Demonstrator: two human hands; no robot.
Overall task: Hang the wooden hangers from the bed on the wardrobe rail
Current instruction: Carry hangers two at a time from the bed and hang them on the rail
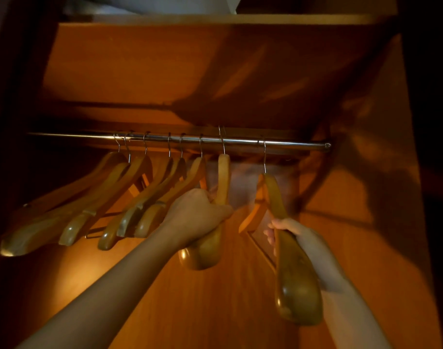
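The left hand (pixel 197 215) is clenched around one wooden hanger (pixel 221 182), its hook over the wardrobe rail (pixel 290 143). The right hand (pixel 298 238) grips another hooked hanger (pixel 288 248) near the rail's right end. Six more hang towards the left (pixel 129 187).

A wooden shelf (pixel 215 20) spans the top, at twelve o'clock. Pale folded fabric (pixel 150 3) lies on it. A wooden side panel (pixel 381 197) stands at three o'clock.

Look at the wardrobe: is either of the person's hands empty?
No: the left hand grips one wooden hanger and the right hand another hanger, both hooked over the rail.
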